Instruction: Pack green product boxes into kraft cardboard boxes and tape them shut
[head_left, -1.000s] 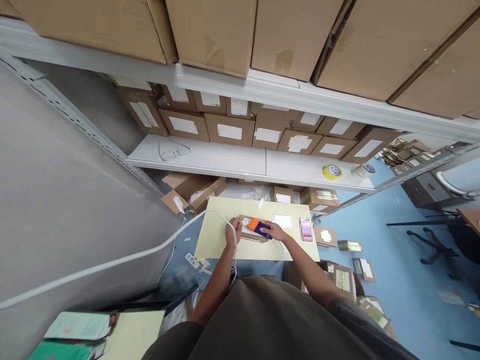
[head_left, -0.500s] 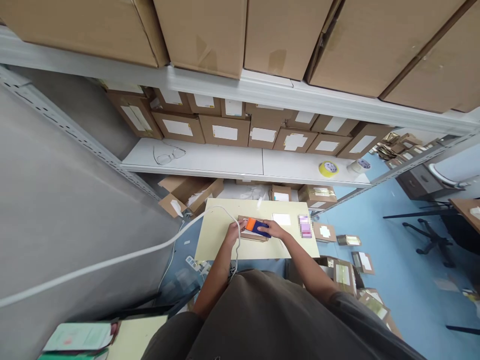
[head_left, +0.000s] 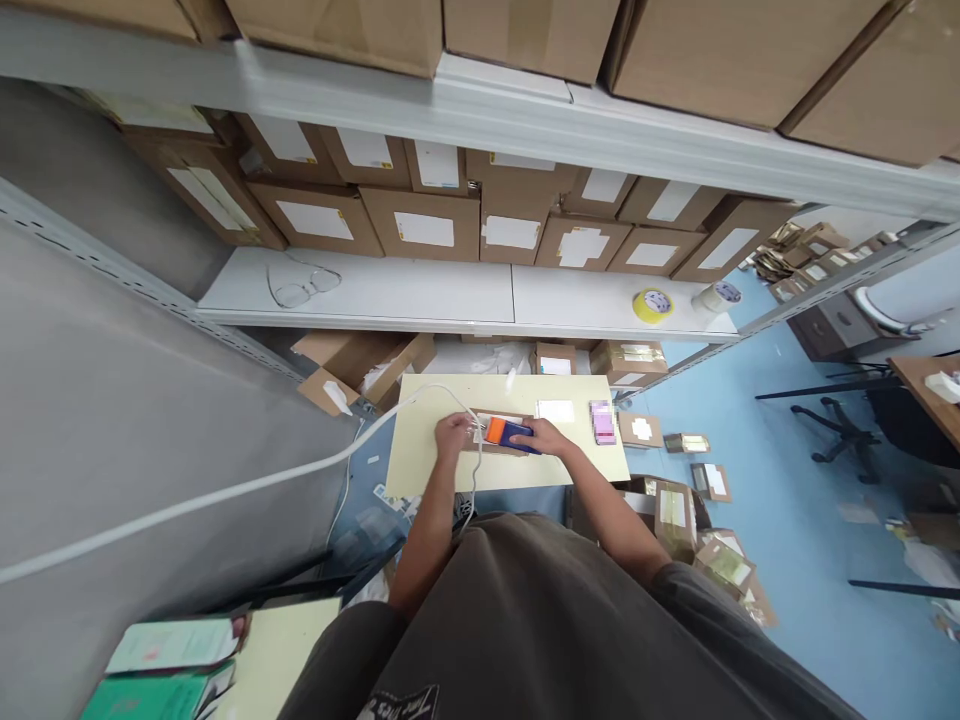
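Observation:
A flat orange and dark-blue block [head_left: 511, 436] is in my right hand [head_left: 546, 437], which grips its blue end. Below it a brown cardboard piece, possibly a shallow box, [head_left: 495, 446] with a white area lies on the cream table [head_left: 427, 470]. At the cardboard's left end is my left hand [head_left: 451, 434], its fingers drawn together. Something clear and shiny shows beside those fingers; I cannot make out what it is. A white cable [head_left: 352, 455] passes in front and crosses the cardboard.
On the table's right lie a white card [head_left: 555, 411] and a pink-purple packet [head_left: 602, 422]. Glasses [head_left: 304, 288] and yellow tape [head_left: 652, 305] rest on the white shelf [head_left: 420, 290] beyond. Cartons [head_left: 675, 520] stand on the floor at right. An open carton [head_left: 360, 365] sits behind the table's left corner.
My left hand has moved left, away from the orange end of the block, which my right hand still holds. More of the cardboard's left end shows. The whole view has shifted.

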